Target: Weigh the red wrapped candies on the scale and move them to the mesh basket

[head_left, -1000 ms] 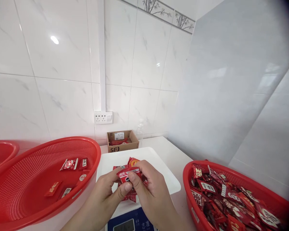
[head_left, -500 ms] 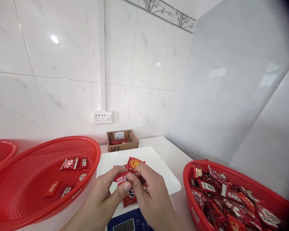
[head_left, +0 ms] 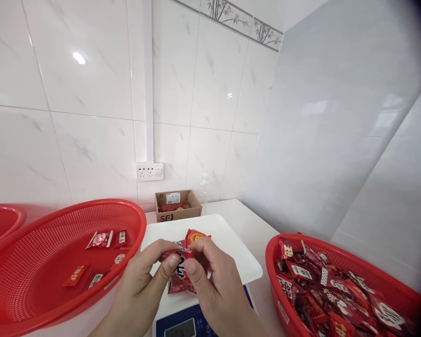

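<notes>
Both hands are over a digital scale with a white pan point(head_left: 228, 252) and a blue display panel point(head_left: 178, 323). My left hand point(head_left: 140, 281) pinches the top edge of a red snack packet point(head_left: 181, 276) with dark lettering between thumb and forefinger. On the packet's right side my right hand point(head_left: 221, 281) is closed, thumb in front and curled fingers behind; part of the packet is hidden there. Just beyond my fingers, another red packet point(head_left: 195, 235) with a yellow emblem lies on the pan.
At left, a red plastic basket point(head_left: 126, 206) holds several packets; part of another red basket point(head_left: 19, 213) shows beyond. A red basket point(head_left: 272, 262) heaped with red packets stands at right. Behind the scale are a cardboard box point(head_left: 178, 215) and a clear plastic bottle point(head_left: 204, 187).
My hands have spread slightly apart and turned the packet, so more of its lettered front shows. The baskets and the packet with the yellow emblem stay where they were.
</notes>
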`<state>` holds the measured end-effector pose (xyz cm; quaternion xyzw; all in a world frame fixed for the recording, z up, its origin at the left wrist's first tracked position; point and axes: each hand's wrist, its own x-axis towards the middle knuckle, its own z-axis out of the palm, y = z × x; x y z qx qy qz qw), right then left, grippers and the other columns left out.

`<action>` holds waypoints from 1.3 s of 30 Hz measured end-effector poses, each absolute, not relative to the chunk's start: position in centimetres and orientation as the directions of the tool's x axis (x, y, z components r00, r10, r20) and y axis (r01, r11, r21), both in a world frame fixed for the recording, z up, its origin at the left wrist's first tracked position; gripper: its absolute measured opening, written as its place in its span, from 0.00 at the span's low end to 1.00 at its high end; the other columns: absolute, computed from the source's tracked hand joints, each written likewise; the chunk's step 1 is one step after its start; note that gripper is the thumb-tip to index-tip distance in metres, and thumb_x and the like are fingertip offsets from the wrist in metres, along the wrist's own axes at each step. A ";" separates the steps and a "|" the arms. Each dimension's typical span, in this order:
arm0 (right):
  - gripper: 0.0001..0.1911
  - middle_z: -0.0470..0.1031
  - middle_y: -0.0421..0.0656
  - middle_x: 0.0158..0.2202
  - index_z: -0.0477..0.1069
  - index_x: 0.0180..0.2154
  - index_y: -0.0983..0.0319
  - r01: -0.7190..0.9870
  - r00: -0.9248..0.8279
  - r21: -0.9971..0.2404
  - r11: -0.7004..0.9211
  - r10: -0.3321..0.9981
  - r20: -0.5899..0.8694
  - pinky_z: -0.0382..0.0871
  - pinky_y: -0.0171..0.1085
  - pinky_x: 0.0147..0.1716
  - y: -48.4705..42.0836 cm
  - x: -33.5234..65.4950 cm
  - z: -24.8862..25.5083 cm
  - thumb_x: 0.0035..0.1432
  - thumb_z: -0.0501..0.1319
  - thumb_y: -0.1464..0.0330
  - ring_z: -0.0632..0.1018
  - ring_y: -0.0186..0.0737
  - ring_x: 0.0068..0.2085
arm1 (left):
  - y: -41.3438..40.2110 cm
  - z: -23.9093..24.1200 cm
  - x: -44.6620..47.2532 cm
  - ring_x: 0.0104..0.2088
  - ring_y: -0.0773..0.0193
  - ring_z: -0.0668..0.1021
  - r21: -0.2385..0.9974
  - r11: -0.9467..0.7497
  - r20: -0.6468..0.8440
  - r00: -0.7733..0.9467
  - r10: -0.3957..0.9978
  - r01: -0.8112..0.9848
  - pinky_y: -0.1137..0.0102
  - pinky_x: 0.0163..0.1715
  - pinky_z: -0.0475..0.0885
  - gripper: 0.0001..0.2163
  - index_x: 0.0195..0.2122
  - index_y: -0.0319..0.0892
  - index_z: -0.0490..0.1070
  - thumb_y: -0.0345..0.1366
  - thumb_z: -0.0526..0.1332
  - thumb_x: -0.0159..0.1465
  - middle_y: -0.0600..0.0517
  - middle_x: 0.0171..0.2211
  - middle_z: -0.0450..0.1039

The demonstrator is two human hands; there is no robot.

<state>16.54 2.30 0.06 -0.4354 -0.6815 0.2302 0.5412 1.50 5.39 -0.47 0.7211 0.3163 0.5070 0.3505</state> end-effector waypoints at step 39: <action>0.14 0.79 0.42 0.32 0.74 0.36 0.59 0.598 -0.333 -0.566 0.567 0.819 0.467 0.71 0.36 0.30 1.8 17.4 0.7 0.65 0.58 0.57 0.79 0.41 0.31 | 4.2 1.3 0.8 0.31 0.63 0.73 0.860 -0.510 0.475 0.378 0.795 -0.009 0.72 0.33 0.69 0.07 0.34 0.43 0.74 0.40 0.61 0.64 0.52 0.30 0.74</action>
